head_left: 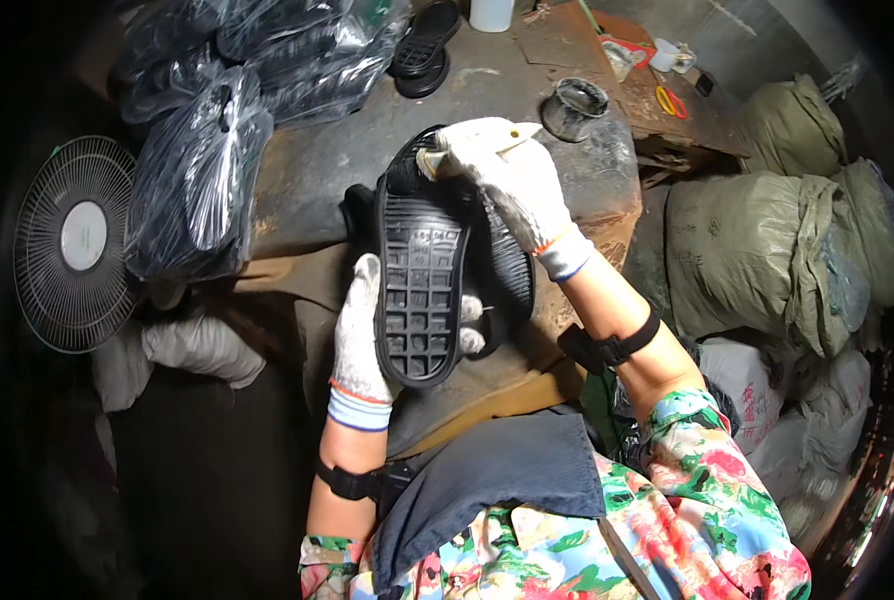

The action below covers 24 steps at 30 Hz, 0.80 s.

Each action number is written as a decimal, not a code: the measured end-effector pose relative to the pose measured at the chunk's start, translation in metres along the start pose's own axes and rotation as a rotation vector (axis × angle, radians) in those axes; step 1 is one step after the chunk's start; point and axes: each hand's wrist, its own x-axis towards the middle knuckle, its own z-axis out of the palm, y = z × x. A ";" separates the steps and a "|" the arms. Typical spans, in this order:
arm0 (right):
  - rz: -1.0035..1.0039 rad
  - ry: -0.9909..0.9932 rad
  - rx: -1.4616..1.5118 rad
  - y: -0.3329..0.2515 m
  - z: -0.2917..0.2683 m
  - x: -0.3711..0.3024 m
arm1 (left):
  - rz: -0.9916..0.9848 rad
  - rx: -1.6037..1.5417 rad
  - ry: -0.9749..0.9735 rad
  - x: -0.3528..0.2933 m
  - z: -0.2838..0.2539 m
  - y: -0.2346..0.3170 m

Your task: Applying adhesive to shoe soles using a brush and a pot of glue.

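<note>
A black slipper (419, 280) is held with its ribbed and gridded sole facing up. My left hand (362, 330), in a whitish knit glove, grips it from below; the thumb lies along its left edge and fingertips show past its right edge. A second black slipper (508, 260) is partly hidden behind it, to the right. My right hand (497, 170), also gloved, is closed over the far end of the sole. A small pale pointed piece (524, 131) shows at its fingers; what it belongs to is unclear.
Plastic-wrapped black slippers (197, 180) are heaped at the back left, beside a round fan (84, 240). Two loose slippers (427, 45), a dark pot (576, 108) and yellow-orange scissors (670, 101) lie farther back. Bulging green sacks (747, 255) stand at the right.
</note>
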 end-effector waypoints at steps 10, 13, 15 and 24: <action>0.406 -0.237 0.787 -0.079 0.004 -0.073 | 0.263 0.014 0.009 0.028 -0.022 0.018; 0.231 -0.390 0.541 -0.089 -0.012 -0.075 | 0.318 0.148 0.042 0.020 -0.006 0.034; 0.126 -0.396 0.410 -0.084 -0.021 -0.077 | 0.259 0.260 0.017 0.012 0.005 0.042; 0.436 -0.284 0.393 -0.099 -0.041 -0.076 | 0.607 0.925 0.189 -0.016 -0.032 0.033</action>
